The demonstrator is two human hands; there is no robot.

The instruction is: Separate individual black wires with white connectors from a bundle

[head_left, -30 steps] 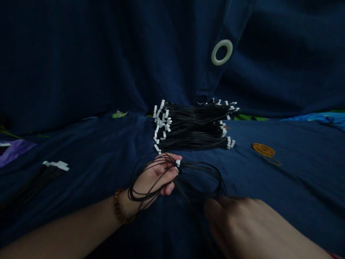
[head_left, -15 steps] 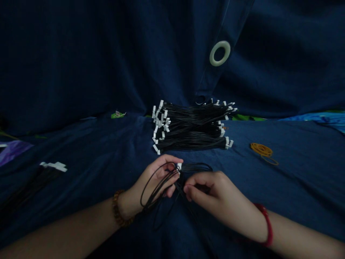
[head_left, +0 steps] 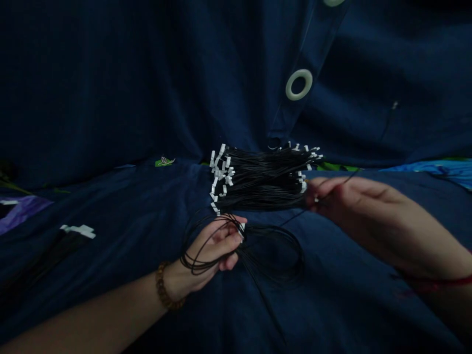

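Observation:
My left hand [head_left: 217, 243] is closed around a looped bundle of thin black cords [head_left: 275, 255]. A white connector or tag [head_left: 242, 231] shows at its fingertips. Loops hang over the back of this hand and spread to its right, and straight ends trail downward. My right hand [head_left: 363, 211], smeared by motion, is pinched on a thin black cord [head_left: 293, 218] that runs up from the bundle. Just beyond both hands lies a stack of black cord bundles [head_left: 261, 196] with white ends [head_left: 223, 169].
Another bundle of black cords [head_left: 40, 255] with white ends lies at the left. Dark blue cloth [head_left: 147, 221] covers the surface, and a blue curtain with a pale ring [head_left: 299, 84] hangs behind. A small green scrap [head_left: 164, 162] lies at the back.
My right hand has moved up and right from beside the bundle, drawing a cord out. The loops right of my left hand have widened. The right hand now covers the spot of the orange-brown bands.

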